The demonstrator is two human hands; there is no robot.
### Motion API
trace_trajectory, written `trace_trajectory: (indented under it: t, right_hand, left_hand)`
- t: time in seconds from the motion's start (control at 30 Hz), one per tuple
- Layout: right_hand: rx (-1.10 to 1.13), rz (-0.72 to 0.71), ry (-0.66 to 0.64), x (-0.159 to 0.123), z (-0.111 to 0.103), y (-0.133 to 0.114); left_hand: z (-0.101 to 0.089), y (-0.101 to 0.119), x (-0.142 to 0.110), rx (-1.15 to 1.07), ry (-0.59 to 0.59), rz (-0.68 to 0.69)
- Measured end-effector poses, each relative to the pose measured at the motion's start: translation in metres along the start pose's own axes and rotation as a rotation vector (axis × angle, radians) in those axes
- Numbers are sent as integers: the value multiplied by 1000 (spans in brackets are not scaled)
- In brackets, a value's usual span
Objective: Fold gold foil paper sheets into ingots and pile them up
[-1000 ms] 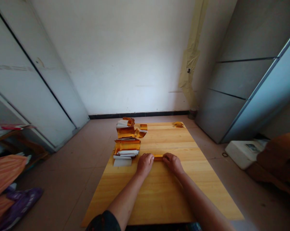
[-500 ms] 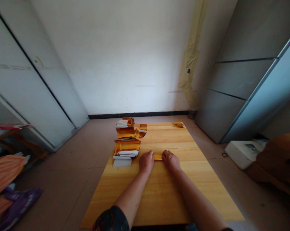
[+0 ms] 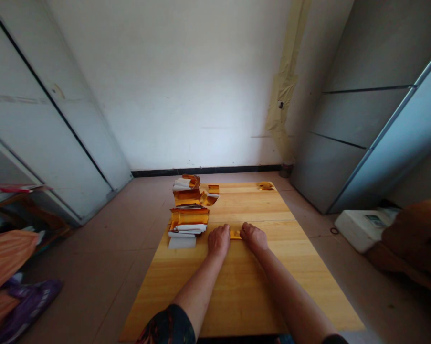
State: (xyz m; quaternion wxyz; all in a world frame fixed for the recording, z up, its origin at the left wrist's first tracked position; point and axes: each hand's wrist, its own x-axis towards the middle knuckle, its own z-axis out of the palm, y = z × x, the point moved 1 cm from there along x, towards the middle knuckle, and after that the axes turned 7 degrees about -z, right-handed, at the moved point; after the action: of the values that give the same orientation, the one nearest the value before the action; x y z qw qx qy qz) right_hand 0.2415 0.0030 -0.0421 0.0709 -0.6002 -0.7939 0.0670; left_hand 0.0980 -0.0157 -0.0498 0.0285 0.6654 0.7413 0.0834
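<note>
A small folded piece of gold paper lies on the wooden table between my two hands. My left hand presses down on its left end with fingers curled. My right hand presses on its right end, fingers curled too. Only a short strip of the gold paper shows between them. To the left of my left hand stands a stack of gold and white paper sheets.
More gold paper pieces lie at the table's far left, and a small gold scrap at the far right corner. A white box sits on the floor at right. Orange and purple bags lie at left.
Both hands have drawn closer together over the gold paper and shifted slightly away from me, so less of the strip shows between them.
</note>
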Motion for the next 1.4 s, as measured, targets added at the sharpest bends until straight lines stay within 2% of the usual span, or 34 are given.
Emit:
trace_trajectory:
  t: [0.3, 0.6, 0.73, 0.83, 1.0, 1.2, 1.4]
  right_hand:
    - [-12, 14, 17, -1, 0, -2]
    - [-3, 54, 63, -3, 3, -1]
    - [-34, -22, 118, -7, 3, -4]
    - [-57, -54, 89, -6, 4, -5]
    - [1, 18, 46, -2, 1, -4]
    - [86, 100, 66, -9, -4, -11]
    - [55, 177, 117, -15, -6, -26]
  left_hand:
    - [0, 1, 2, 27, -43, -16]
    - [-1, 0, -1, 46, 4, -38]
    - [-3, 1, -1, 67, 88, 26]
    - [-2, 2, 2, 51, 58, 89]
    - [-2, 1, 6, 49, 6, 120]
    - [-4, -6, -3, -31, 67, 150]
    - [-2, -9, -9, -101, 88, 134]
